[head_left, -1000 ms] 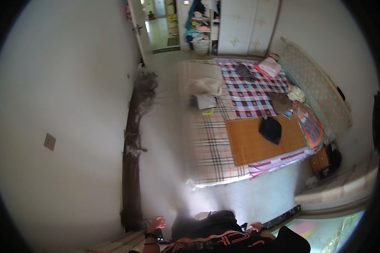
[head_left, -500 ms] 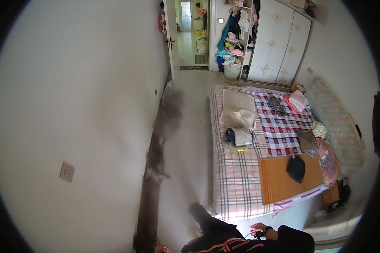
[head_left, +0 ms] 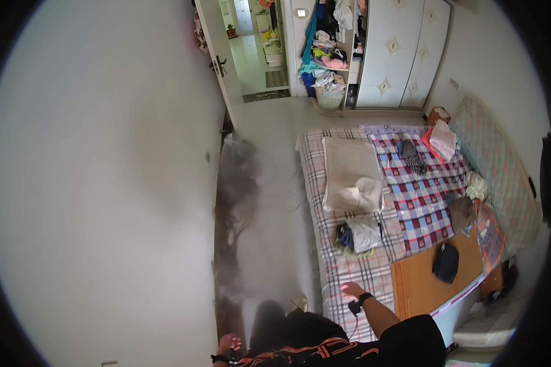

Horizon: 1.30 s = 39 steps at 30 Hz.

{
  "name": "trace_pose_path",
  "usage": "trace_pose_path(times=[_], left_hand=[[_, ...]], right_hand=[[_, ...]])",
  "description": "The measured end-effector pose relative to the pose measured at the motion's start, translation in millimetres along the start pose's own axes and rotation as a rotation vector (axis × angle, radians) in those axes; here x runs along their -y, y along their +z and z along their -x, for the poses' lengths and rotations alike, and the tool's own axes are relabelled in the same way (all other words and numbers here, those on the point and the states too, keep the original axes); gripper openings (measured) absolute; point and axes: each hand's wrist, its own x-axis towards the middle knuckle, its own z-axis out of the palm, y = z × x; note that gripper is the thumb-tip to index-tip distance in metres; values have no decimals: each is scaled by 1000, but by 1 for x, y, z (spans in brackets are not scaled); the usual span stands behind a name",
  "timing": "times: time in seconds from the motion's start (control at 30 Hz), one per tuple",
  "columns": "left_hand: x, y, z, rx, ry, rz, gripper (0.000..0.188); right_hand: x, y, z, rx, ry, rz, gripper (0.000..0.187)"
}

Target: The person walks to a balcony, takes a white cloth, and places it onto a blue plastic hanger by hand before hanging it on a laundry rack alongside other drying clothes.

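My left hand hangs low by the wall, at the left of my body, with a dark band at its wrist. Its fingers are loosely bent and apart, with nothing seen in them. My right hand is over the near left part of the bed, fingers loosely apart and seemingly holding nothing. A black watch-like band is on that wrist. Just below it hangs a small black device with a thin cable running toward my dark clothing.
A floor strip runs between wall and bed to an open door. On the bed lie a beige pad, folded clothes, a bamboo mat and a dark cap. A wardrobe and a laundry basket stand beyond.
The view has shifted, and the doorway now sits farther left. My right hand has risen forward over the bed's edge. More of my left hand shows by the wall.
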Motion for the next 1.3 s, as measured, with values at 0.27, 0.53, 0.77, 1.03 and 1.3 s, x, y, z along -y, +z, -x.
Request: trace_pose_path(times=[0.27,0.53,0.77,1.03,1.3], left_hand=[[-167,51,-159,-479,-19,-379,18],[-430,172,-310,-422,-93,-652,26],[-757,253,-503,329,-315,180,48],[-940,489,-602,-203,512,-739,33],[-1151,745,-683,-450,1124,-999,25]], right_hand=[[44,-138,-193,-40,304,-816,27],[-67,-181,-208,184,66,202,28],[-23,-268,-369,-204,920,-1193,19],[-111,-442,-632,172,76,42,19],[-112,-742,-935,-418,262,-864,18]])
